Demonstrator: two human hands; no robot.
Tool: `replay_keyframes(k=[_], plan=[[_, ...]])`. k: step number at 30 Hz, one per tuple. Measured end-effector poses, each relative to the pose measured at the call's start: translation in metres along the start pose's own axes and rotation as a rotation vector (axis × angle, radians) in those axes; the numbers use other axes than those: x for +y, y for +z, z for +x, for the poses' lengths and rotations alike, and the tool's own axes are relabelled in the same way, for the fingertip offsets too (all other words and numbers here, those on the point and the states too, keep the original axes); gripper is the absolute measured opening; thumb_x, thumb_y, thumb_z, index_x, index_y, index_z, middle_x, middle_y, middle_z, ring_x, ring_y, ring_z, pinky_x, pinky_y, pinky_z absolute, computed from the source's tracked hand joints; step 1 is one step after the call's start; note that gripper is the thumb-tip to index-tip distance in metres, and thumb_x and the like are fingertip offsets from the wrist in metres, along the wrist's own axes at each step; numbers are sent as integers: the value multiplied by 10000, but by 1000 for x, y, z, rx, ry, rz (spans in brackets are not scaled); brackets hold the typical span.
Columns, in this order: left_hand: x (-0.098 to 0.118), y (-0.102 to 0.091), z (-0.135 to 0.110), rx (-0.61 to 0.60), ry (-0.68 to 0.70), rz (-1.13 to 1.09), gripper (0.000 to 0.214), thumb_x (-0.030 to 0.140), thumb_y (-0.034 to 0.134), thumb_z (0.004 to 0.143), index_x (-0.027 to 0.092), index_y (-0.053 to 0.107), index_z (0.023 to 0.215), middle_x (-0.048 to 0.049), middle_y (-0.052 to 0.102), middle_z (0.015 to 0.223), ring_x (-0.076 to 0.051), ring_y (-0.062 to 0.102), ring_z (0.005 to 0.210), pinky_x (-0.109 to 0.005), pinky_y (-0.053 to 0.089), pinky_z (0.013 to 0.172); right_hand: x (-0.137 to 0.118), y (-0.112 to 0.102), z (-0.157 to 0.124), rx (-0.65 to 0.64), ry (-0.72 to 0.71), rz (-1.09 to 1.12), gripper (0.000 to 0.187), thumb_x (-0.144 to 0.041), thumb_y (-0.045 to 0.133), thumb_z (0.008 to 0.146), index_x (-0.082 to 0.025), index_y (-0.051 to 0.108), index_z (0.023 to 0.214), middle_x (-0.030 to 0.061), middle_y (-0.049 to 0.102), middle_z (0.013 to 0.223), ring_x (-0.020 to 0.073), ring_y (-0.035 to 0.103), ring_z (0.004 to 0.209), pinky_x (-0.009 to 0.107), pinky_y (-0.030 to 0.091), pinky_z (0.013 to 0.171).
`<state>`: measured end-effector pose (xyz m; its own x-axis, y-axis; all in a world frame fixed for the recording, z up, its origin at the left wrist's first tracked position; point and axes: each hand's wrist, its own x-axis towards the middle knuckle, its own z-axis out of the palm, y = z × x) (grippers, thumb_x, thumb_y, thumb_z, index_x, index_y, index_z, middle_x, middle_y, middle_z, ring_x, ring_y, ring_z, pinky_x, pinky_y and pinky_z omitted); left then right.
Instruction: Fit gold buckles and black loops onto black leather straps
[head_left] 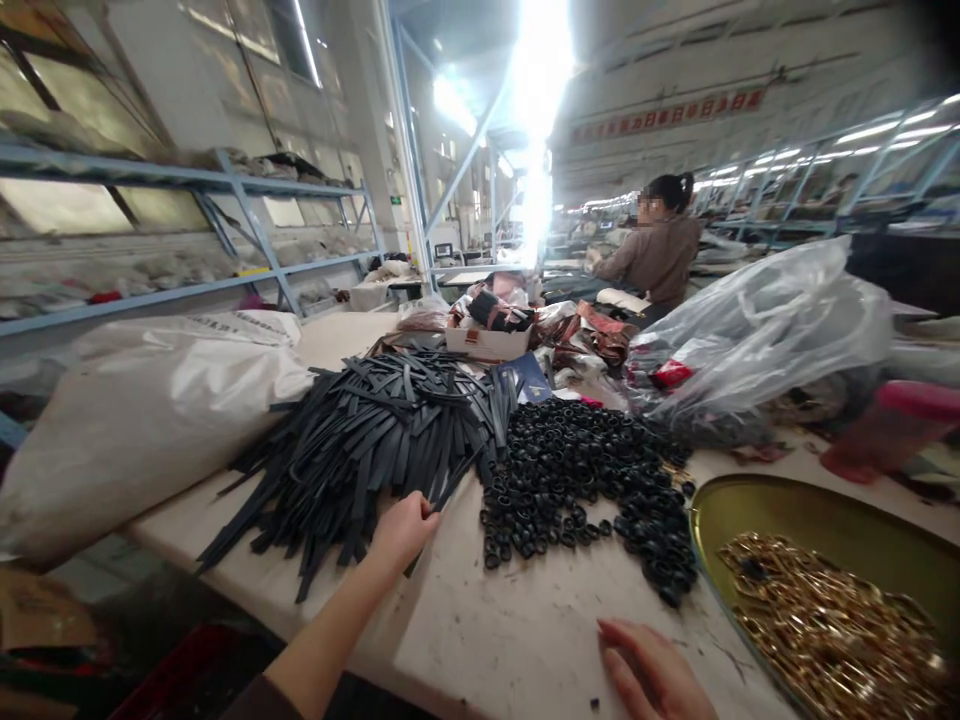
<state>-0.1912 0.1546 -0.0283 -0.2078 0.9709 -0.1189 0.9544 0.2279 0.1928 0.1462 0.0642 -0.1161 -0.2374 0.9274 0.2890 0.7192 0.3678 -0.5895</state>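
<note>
My left hand [403, 530] reaches to the near edge of a big heap of dark flat straps [367, 440] and its fingers curl closed round the end of one strap. My right hand [651, 672] rests on the pale tabletop [517, 630] near the front edge, fingers loosely bent, holding nothing I can see. Between the hands, further back, lies a pile of small black loops [585, 480].
A round metal tray [757, 505] of gold buckles [832, 620] sits at the right. A white sack [142, 420] lies left, a clear plastic bag [765, 330] at back right, a cardboard box [487, 340] behind. Another person [658, 250] works farther off. Blue shelving [187, 230] lines the left.
</note>
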Motion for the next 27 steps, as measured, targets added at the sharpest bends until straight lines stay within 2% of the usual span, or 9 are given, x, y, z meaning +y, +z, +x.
replay_keyframes(k=[4,8,11,14,18,20,22,24,27], plan=[[1,-1,-23,144,35,-34,163,261,450,851,154,573,845,-34,625,799,-145,583,742,-259,415,676,-16,-3,-1,30,68,49,289,-369,471,815,-194,660,947,91,689,1000,266,604,978,441,475,870],[5,-2,-32,256,97,-104,132,215,482,778,168,566,687,-47,626,762,-162,579,716,-241,385,645,-23,-5,-1,35,124,87,260,-311,465,814,-190,645,959,91,681,997,251,589,990,448,432,916],[12,-12,-39,362,138,-212,161,269,442,795,173,560,741,-47,626,761,-170,586,696,-249,405,642,-23,-5,-1,64,151,133,271,-280,437,826,-169,601,1011,103,658,1027,226,582,1003,396,445,910],[19,-31,-55,439,165,-345,240,388,429,800,174,537,822,-20,619,714,-160,593,645,-236,439,610,-20,-8,9,119,157,133,312,-233,391,833,-144,514,1105,117,606,1083,187,604,946,318,489,838],[28,-58,-89,533,185,-573,322,464,494,753,169,526,879,5,598,689,-141,574,587,-220,455,545,-18,-15,42,83,129,22,312,-167,391,810,-160,508,1099,95,569,1074,151,621,761,289,493,758],[37,-62,-103,575,217,-641,293,442,544,726,182,544,861,19,581,678,-125,536,557,-214,432,530,-18,-15,64,61,114,-1,294,-151,411,801,-169,535,1066,90,563,1070,156,610,772,290,467,781],[50,-56,-111,454,304,-629,206,382,553,726,186,568,789,32,548,621,-120,498,543,-214,406,530,-19,-13,85,42,114,-28,234,-147,446,787,-166,578,981,94,581,1014,185,594,827,303,438,800],[64,-45,-110,246,377,-628,156,321,527,747,178,583,715,28,526,594,-123,474,553,-219,380,533,-20,-9,101,25,130,-50,143,-132,475,764,-162,605,817,101,602,898,220,579,837,323,421,783],[82,-29,-102,20,323,-801,193,325,510,767,154,598,752,10,528,634,-131,471,607,-229,366,559,-20,-4,115,8,155,-50,146,-100,478,740,-171,561,642,107,599,799,238,566,801,340,399,762]])
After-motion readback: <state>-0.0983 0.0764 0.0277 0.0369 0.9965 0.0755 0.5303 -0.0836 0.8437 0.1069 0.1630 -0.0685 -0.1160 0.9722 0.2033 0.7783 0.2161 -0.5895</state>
